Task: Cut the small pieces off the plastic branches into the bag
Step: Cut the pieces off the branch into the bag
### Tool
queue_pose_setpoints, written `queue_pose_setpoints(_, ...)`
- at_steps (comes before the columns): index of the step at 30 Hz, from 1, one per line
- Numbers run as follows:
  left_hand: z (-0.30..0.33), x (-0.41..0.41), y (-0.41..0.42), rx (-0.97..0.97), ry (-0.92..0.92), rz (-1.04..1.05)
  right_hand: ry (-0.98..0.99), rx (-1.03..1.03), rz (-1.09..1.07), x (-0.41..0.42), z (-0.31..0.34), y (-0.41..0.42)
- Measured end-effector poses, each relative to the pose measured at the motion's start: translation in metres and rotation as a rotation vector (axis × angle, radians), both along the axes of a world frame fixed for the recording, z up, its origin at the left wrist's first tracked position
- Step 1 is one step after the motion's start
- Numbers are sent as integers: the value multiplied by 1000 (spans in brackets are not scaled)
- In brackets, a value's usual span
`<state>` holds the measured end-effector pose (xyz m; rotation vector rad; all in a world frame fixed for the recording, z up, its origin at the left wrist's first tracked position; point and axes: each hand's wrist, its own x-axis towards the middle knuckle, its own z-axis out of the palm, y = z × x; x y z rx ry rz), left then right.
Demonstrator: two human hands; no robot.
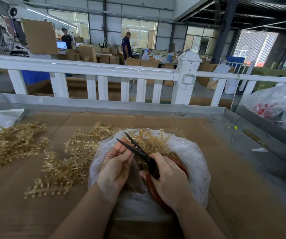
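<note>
hands (149, 169) over bag (194, 159), loose branches (61, 163) left, white railing (90, 69) beyond

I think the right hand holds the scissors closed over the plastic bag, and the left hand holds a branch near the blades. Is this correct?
Not quite. The head view shows the scissors open, blades spread apart, not closed. The rest stands: the right hand holds them over the bag, and the left hand holds a branch near the blades.

Clear plastic bag (190, 152): 1. Black-bladed, red-handled scissors (138, 153): 1 pair. Loose heaps of pale golden plastic branches (66, 156) on the cardboard-covered counter (225, 169): 2. Hands: 2.
</note>
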<state>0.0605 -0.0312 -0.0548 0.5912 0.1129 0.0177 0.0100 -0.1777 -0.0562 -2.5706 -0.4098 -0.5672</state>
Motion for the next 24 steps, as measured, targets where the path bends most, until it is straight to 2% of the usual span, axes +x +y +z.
queue_pose_setpoints(14, 4, -6, 0, 169, -38, 33, -1, -43, -14, 1, -2, 0)
queue_pose_setpoints(24, 5, -7, 0, 104, -15, 41, -25, -91, -42, 6, -4, 3)
